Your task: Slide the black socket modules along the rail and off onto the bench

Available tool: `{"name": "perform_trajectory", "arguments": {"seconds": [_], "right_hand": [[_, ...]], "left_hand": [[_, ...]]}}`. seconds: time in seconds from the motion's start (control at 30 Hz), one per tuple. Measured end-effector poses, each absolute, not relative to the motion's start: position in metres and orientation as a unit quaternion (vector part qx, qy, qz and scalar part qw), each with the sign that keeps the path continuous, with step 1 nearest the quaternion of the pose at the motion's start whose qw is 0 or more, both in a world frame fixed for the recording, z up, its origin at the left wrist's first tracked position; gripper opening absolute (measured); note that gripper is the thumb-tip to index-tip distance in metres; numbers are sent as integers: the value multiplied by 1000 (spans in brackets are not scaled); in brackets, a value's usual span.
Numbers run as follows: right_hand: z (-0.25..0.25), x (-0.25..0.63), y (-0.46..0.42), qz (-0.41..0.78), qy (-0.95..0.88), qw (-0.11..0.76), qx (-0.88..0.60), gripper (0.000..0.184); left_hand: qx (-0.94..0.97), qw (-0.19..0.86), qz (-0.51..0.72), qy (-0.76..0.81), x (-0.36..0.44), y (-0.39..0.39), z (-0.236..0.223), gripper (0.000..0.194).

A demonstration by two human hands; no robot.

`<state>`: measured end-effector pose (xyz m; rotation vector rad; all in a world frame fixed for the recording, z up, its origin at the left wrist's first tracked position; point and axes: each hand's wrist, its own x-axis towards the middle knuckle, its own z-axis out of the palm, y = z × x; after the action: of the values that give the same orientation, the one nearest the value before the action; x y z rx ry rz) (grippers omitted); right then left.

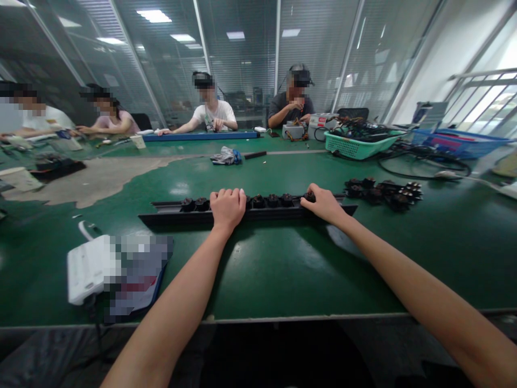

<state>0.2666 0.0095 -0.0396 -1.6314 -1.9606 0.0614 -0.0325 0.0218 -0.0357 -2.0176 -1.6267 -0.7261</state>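
Head view: our left hand (pixel 228 208) wraps the black rail (pixel 274 214), best held firm while our right hand (pixel 324 203) pinches a black piece (pixel 310 197) squarely towards the right end

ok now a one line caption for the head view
Left hand steadying a black rail of round sockets, right hand on one near its right end.

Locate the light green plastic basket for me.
In the head view, the light green plastic basket sits on the far right part of the green table, left of the blue plastic basket.
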Motion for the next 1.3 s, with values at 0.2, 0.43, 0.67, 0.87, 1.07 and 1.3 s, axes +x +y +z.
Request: {"name": "perform_trajectory", "arguments": {"seconds": [0.2, 0.43, 0.67, 0.87, 1.07, 1.3], "right_hand": [[-39, 267, 9, 15, -730, 279, -624, 21], [-37, 273, 7, 13, -727, 258, -636, 20], [-33, 278, 7, 12, -723, 228, -652, 21], [-31, 281, 7, 10, -719, 212, -662, 22], [-29, 283, 7, 13, -714, 195, -672, 24], [-27, 286, 7, 18, -713, 186, -676, 25]], "left_hand": [[-732, 220, -265, -588, -32, 21, -35, 52], [-730, 223, -262, -591, -32, 22, -36, 53], [-730, 214, -274, -588, -33, 23, -37, 52], [-729, 235, -269, -584, -33, 23, -37, 52], [-730, 219, -273, -587, -32, 22, -36, 51], [-727, 238, -268, -585, -33, 24, -37, 51]]}}
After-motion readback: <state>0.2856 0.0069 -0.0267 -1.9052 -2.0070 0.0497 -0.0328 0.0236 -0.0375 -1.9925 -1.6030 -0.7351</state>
